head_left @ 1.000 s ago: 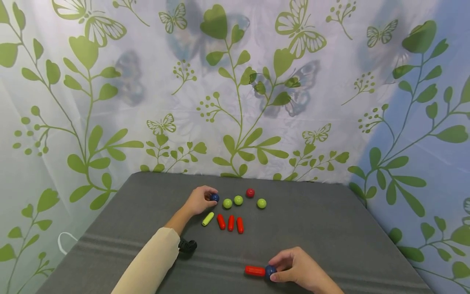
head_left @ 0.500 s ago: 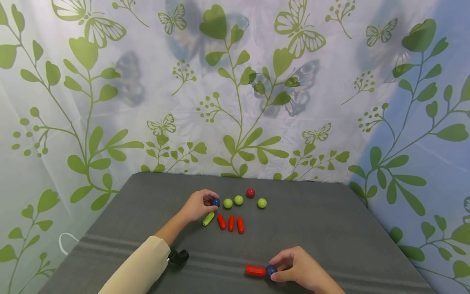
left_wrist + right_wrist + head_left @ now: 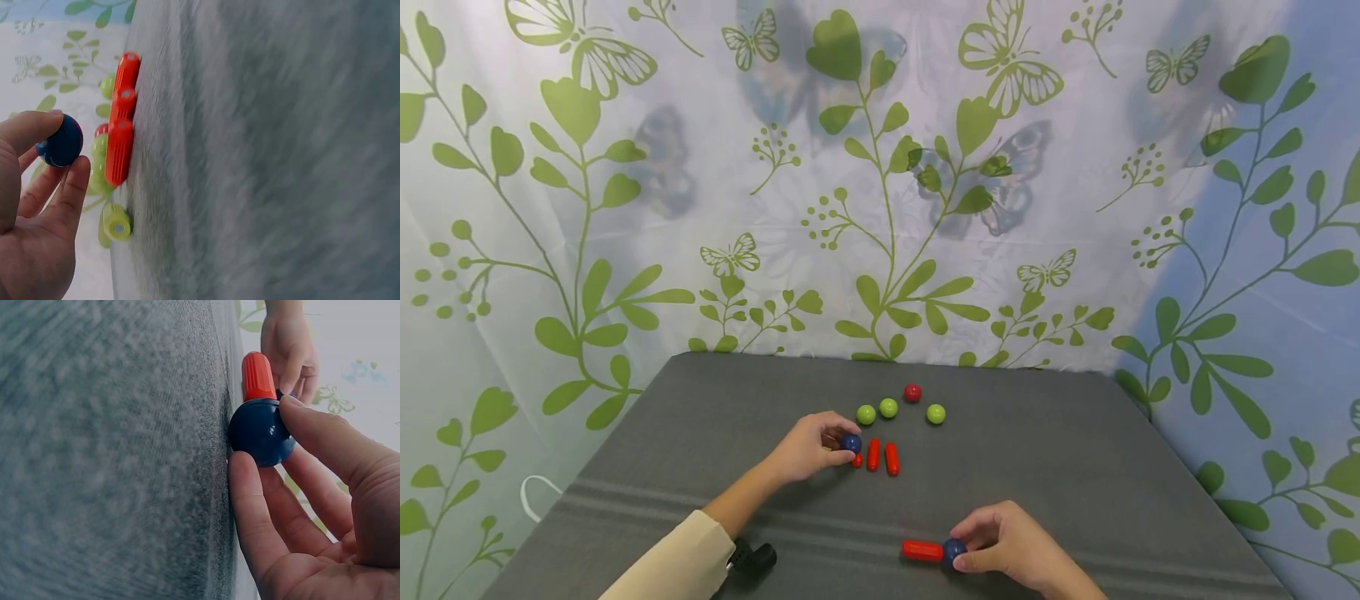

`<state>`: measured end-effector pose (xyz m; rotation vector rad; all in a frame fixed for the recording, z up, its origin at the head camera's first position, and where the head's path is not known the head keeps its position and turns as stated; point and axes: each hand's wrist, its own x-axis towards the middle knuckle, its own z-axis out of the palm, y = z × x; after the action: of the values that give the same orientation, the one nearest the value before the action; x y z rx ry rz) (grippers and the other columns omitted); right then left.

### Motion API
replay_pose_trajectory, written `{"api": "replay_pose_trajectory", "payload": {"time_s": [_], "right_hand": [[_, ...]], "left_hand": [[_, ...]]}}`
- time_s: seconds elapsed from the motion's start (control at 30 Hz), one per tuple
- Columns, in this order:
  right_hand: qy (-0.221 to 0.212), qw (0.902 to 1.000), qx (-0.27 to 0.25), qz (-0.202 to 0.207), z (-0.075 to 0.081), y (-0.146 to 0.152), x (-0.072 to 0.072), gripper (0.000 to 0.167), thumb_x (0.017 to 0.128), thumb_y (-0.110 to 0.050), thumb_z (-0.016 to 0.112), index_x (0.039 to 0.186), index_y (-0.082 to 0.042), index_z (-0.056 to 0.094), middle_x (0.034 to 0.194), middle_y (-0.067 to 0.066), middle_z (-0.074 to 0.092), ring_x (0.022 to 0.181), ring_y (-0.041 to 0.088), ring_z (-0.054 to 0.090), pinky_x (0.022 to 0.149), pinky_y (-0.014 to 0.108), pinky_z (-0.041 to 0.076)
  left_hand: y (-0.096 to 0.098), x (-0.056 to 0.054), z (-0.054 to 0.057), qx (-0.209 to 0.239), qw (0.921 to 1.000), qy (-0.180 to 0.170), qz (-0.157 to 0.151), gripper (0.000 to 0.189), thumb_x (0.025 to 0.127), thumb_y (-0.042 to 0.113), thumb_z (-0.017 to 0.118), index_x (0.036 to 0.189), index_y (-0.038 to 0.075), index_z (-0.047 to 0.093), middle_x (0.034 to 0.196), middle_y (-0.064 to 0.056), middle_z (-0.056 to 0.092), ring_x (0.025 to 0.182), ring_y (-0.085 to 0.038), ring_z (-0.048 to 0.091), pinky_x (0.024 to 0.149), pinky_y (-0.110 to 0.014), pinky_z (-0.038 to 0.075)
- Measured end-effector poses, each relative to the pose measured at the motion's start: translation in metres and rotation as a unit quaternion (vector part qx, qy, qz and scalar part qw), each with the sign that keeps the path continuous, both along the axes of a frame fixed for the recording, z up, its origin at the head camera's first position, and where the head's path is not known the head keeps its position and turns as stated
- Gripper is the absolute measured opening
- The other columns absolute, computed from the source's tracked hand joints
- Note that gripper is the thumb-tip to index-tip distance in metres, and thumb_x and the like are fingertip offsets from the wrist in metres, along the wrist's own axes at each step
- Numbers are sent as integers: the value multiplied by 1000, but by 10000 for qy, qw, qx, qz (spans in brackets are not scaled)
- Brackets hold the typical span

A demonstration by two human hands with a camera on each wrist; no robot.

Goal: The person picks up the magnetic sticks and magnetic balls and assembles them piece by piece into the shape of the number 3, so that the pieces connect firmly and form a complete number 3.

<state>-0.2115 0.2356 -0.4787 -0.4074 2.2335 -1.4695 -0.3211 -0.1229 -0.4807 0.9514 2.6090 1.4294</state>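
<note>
My left hand (image 3: pixel 801 454) pinches a dark blue ball (image 3: pixel 62 142) between thumb and fingers, above the table in the left wrist view. Just past it are three ribbed red rods (image 3: pixel 892 458), one partly covered by the hand in the head view. A yellow-green rod (image 3: pixel 116 222) shows in the left wrist view; the left hand hides most of it from the head camera. At the front of the table, my right hand (image 3: pixel 1015 548) holds another dark blue ball (image 3: pixel 262 431) by thumb and fingertips. A red rod (image 3: pixel 922 550) is joined to that ball and points left.
Behind the red rods lie three yellow-green balls (image 3: pixel 936 414) and one red ball (image 3: pixel 913 392). Grey cloth covers the table (image 3: pixel 1037 450). A curtain (image 3: pixel 1075 208) with leaves and butterflies hangs along its far edge. A black device (image 3: pixel 752 560) sits by the left sleeve.
My left hand has brought its blue ball nearer and slightly right, from beside the yellow-green balls to over the rods' left end. The right hand has stayed in place.
</note>
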Motion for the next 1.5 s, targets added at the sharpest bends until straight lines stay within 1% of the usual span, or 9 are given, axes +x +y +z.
{"api": "replay_pose_trajectory", "payload": {"time_s": [0.13, 0.33, 0.47, 0.6, 0.77, 0.9, 1.13, 1.3, 1.5], "right_hand": [[15, 10000, -37, 12, 0, -1, 0, 29, 81, -13, 87, 106, -1, 77, 97, 10, 77, 86, 19, 68, 69, 26, 56], [123, 9998, -108, 102, -1, -3, -1, 30, 82, -14, 86, 108, 0, 77, 98, 12, 77, 85, 17, 69, 69, 24, 56], [200, 9996, -131, 142, -2, -3, -3, 30, 82, -13, 86, 108, 0, 77, 99, 13, 77, 84, 15, 69, 69, 24, 56], [165, 9997, -150, 117, -3, -4, -4, 30, 82, -13, 86, 107, 0, 77, 98, 12, 77, 84, 16, 68, 68, 25, 56], [190, 9995, -212, 128, -3, -4, -6, 31, 82, -13, 86, 107, 1, 76, 98, 13, 77, 83, 16, 69, 67, 25, 56], [316, 9993, -153, 156, -2, -5, -7, 30, 82, -13, 86, 107, 2, 77, 97, 14, 76, 82, 15, 69, 65, 25, 56], [289, 9996, -24, 48, -1, -7, -8, 29, 81, -13, 86, 106, 0, 77, 94, 10, 77, 80, 14, 68, 64, 26, 55], [329, 9995, 9, -21, -3, -8, -9, 29, 81, -14, 87, 106, -2, 78, 91, 11, 76, 79, 15, 68, 64, 26, 54], [324, 9994, 61, -41, -4, -8, -11, 30, 80, -16, 88, 105, -3, 79, 89, 7, 76, 78, 15, 68, 63, 26, 54]], "left_hand": [[4, 10, -2, -43, 9995, -103, -306, 31, 90, 15, 80, 118, 6, 72, 112, -7, 70, 99, -20, 69, 86, -30, 59], [12, 28, -1, 52, 9947, -714, -736, 29, 89, 12, 80, 117, 7, 72, 111, -7, 69, 94, -17, 70, 84, -22, 57], [18, 41, 1, 55, 9925, -922, -805, 28, 87, 9, 82, 113, 7, 73, 106, -7, 70, 90, -15, 69, 82, -21, 57], [25, 51, 2, -60, 9916, -1095, -680, 25, 85, 10, 83, 109, 9, 74, 101, -3, 71, 86, -12, 69, 79, -20, 56], [30, 58, 0, -180, 9908, -1224, -552, 23, 83, 10, 85, 103, 12, 75, 98, -1, 73, 85, -11, 68, 75, -17, 55], [33, 63, 0, -166, 9886, -1425, -467, 24, 81, 8, 86, 102, 11, 75, 97, -2, 74, 86, -12, 68, 75, -17, 55], [38, 72, -4, -95, 9842, -1745, -299, 25, 79, 7, 87, 102, 11, 77, 96, 2, 73, 83, -11, 67, 73, -19, 55], [43, 76, -8, -22, 9849, -1720, -190, 25, 77, 6, 89, 98, 11, 77, 91, 5, 72, 79, -8, 66, 71, -19, 55], [48, 83, -6, 0, 9855, -1686, -170, 25, 75, 4, 89, 96, 10, 76, 87, 2, 71, 75, -8, 65, 68, -18, 54]]}}
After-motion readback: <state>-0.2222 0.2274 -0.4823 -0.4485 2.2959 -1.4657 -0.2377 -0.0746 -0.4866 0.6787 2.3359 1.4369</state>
